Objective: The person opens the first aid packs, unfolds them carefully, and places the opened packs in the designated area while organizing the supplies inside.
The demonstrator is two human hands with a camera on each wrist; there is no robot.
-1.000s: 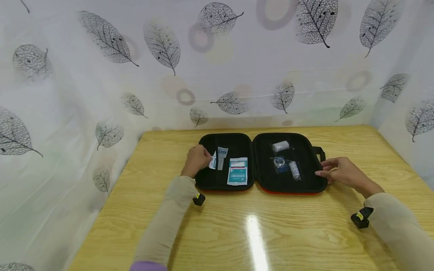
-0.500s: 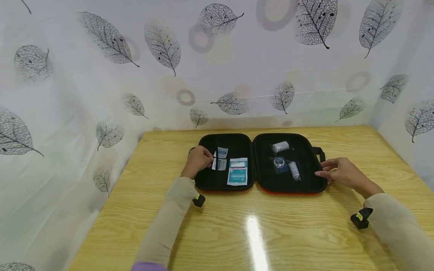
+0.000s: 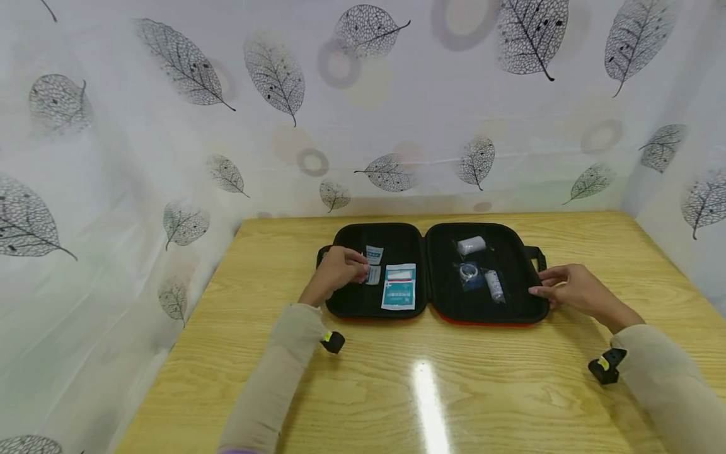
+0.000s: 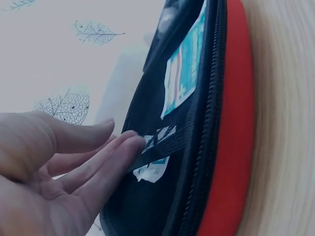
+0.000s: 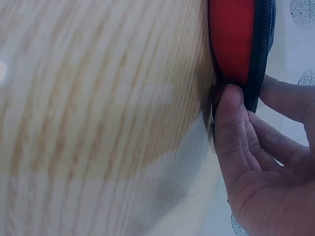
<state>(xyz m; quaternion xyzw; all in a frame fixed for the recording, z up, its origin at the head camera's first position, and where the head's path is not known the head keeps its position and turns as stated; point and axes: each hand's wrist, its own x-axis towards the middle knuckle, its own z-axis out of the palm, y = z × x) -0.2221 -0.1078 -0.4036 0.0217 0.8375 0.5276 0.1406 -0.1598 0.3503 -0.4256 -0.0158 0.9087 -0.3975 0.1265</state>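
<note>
A zippered case point(image 3: 482, 309), black inside and red outside, lies unfolded on the table. My left hand point(image 3: 336, 273) is over its left half, fingers fairly straight and touching small white-and-blue packets point(image 4: 151, 169) at a black elastic strap point(image 4: 165, 151). In the left wrist view the thumb stands apart from the fingertips, with nothing visible between them. At the case's right edge, my right hand point(image 3: 573, 291) grips the rim between thumb and fingers; the red side point(image 5: 234, 44) shows in the right wrist view. A teal-and-white packet point(image 3: 399, 290) lies right of the small packets.
The case's right half holds a white roll point(image 3: 471, 245), a clear-wrapped white ring-shaped roll point(image 3: 468, 272) and a wrapped white roll point(image 3: 495, 287). A black handle point(image 3: 535, 255) sticks out at the right. Behind the wooden table point(image 3: 386, 391) hangs a leaf-patterned curtain point(image 3: 363, 113).
My left hand has shifted right over the small packets and covers more of them. The lower packet, tilted earlier, now lies at the strap. The right hand stays on the rim.
</note>
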